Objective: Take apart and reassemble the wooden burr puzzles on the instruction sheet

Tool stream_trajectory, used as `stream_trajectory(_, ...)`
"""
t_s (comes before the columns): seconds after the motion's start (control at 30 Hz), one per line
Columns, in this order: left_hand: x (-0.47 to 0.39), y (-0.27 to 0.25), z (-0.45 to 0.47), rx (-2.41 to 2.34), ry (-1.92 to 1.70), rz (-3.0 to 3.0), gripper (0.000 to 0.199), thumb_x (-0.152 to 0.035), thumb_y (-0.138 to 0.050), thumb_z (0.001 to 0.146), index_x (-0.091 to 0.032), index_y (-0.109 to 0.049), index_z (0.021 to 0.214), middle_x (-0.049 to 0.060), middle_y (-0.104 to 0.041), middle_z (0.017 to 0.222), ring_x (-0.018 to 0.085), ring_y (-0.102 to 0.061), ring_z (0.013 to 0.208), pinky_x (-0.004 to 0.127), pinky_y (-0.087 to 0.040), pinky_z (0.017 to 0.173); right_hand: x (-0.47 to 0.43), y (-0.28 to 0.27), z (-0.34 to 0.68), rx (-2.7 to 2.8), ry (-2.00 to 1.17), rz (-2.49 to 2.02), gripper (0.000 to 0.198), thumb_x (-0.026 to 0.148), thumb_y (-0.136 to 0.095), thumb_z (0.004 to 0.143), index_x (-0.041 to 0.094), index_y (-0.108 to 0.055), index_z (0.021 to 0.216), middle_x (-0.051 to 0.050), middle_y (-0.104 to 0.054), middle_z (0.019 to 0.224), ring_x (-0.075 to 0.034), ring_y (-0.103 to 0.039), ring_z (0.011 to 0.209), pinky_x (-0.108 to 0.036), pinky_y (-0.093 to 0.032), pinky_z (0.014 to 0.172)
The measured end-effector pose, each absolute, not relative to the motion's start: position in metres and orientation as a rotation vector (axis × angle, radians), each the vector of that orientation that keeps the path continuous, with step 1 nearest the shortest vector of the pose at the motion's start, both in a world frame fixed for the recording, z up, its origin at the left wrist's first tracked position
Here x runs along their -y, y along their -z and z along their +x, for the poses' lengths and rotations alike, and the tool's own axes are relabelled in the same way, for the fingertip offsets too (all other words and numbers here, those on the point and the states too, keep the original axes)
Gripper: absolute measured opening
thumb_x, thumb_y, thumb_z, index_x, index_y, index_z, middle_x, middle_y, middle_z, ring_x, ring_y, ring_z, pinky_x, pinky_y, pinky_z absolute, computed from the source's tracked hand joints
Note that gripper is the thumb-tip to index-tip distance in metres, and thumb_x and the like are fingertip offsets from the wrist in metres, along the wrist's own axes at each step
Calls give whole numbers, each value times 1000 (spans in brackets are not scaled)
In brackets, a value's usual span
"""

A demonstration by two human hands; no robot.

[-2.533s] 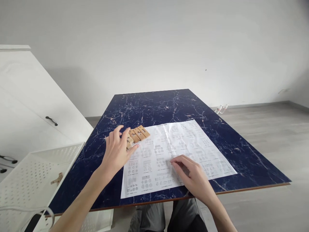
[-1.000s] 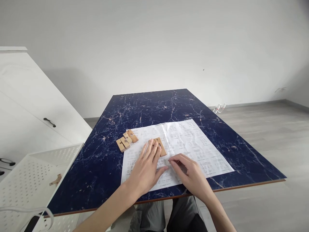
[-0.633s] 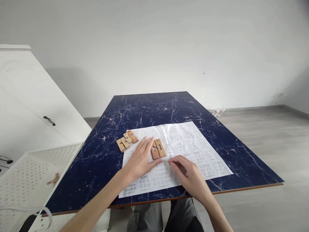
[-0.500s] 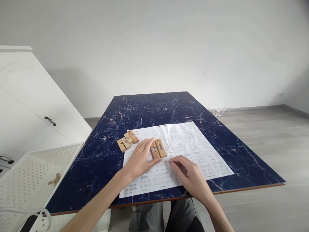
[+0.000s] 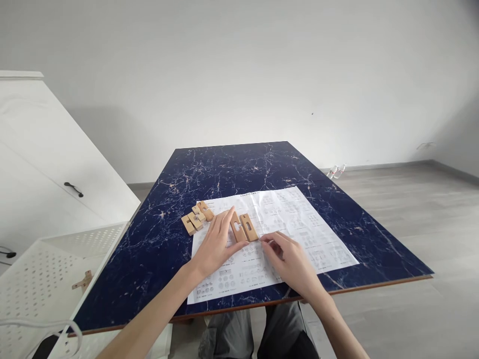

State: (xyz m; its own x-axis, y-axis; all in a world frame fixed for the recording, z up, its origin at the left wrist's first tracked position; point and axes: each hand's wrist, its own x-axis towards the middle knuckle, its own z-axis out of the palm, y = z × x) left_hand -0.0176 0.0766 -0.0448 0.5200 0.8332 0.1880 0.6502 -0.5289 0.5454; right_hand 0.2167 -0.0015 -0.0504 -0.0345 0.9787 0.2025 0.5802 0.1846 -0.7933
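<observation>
My left hand (image 5: 214, 247) grips a notched wooden puzzle block (image 5: 238, 228) between thumb and fingers; the block looks tipped up on the printed sheet (image 5: 299, 219). Right beside it lies a second wooden block marked 2 (image 5: 249, 228), with a slot through its middle. My right hand (image 5: 286, 258) is curled, thumb and forefinger close together, with its fingertips at the near right corner of the slotted block. Whether they touch it I cannot tell. Several more notched wooden blocks (image 5: 197, 216) sit grouped at the sheet's upper left corner, beyond my left hand.
The sheet lies on a dark blue marbled table (image 5: 224, 167). On the left stand a white cabinet (image 5: 56, 164) and a white perforated bin (image 5: 41, 269) with a small wooden piece (image 5: 82, 281) inside. A white cable (image 5: 41, 324) crosses the lower left.
My left hand has tilted the notched block up from lying flatter. My right hand has shifted slightly up and left, closer to the slotted block. The view has moved a little.
</observation>
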Motion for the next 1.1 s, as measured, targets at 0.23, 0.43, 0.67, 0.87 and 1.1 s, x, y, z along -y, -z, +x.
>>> stream_trajectory(0.23,-76,47,-19,-1200,-695,2336,99,-72,-64,98,-40,-7,172,13,-34,174,39,-34,162,59,-36,129,-28,51,200,1825,-392,-1739,24,39,-53,108,21,-65,119,-11,-74,109,-22,-71,73,-32,-42,59)
stream_trajectory(0.43,-74,43,-19,-1189,-788,2361,99,-68,-66,98,-41,-6,172,14,-34,175,41,-34,162,61,-37,127,-44,41,182,1950,-342,-1943,22,39,-57,109,18,-62,110,-13,-68,112,-24,-71,80,-30,-33,58)
stream_trajectory(0.67,-74,43,-19,-1139,-884,2412,96,-62,-69,99,-41,-10,172,14,-37,173,39,-38,160,57,-39,127,-48,40,184,2039,-354,-1992,16,29,-52,111,19,-59,102,-10,-65,107,-23,-69,80,-31,-29,58)
stream_trajectory(0.87,-74,41,-19,-1130,-953,2391,91,-60,-70,100,-39,-16,170,14,-41,171,38,-40,159,55,-39,127,-47,48,193,1835,-524,-1808,30,26,-41,113,22,-52,86,-7,-68,92,-22,-62,70,-31,-28,59)
stream_trajectory(1.1,-73,40,-19,-1157,-1032,2309,85,-60,-66,102,-33,-21,168,17,-40,171,39,-42,157,57,-38,127,-37,42,204,1541,-911,-1460,47,52,-35,114,24,-50,79,2,-55,69,-17,-51,60,-30,-38,61)
